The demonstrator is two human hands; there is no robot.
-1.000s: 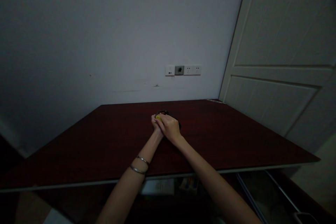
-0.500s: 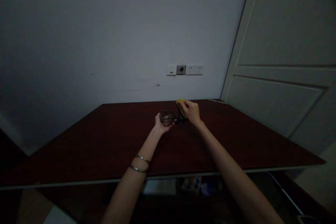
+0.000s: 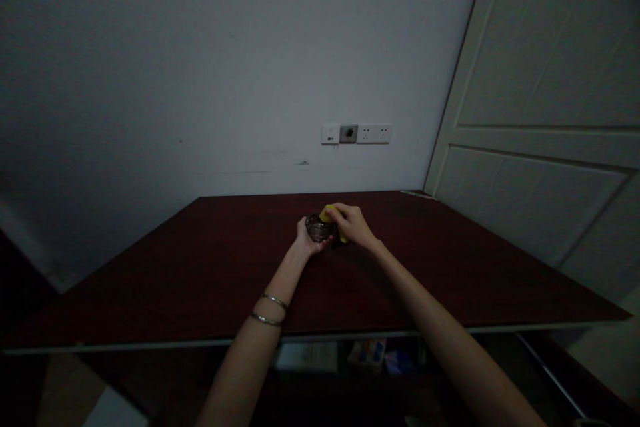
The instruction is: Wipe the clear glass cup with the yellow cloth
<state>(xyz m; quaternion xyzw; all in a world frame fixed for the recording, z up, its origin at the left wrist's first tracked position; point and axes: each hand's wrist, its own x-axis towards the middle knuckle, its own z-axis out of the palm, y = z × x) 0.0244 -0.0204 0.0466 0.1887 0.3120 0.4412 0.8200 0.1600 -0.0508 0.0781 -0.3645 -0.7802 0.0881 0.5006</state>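
My left hand (image 3: 309, 239) is closed around the side and underside of a small clear glass bowl (image 3: 318, 229), held up over the dark red tabletop. My right hand (image 3: 353, 223) pinches a yellow cloth (image 3: 327, 214) with a dark part that hangs below the fingers. The cloth's upper end touches the bowl's rim on the right side, and I cannot tell how far it reaches inside. Some of the cloth is hidden behind my right fingers. Two metal bangles (image 3: 270, 310) circle my left forearm.
The dark red tabletop (image 3: 165, 273) runs back to a pale wall with a row of sockets (image 3: 357, 134). A white panelled door (image 3: 545, 113) stands at the right. Below the table's front edge lie a white flat item (image 3: 307, 356) and several packets, dimly lit.
My right hand has moved left and slightly down, bringing the cloth from beside the bowl to its rim. My left hand keeps the bowl in nearly the same place.
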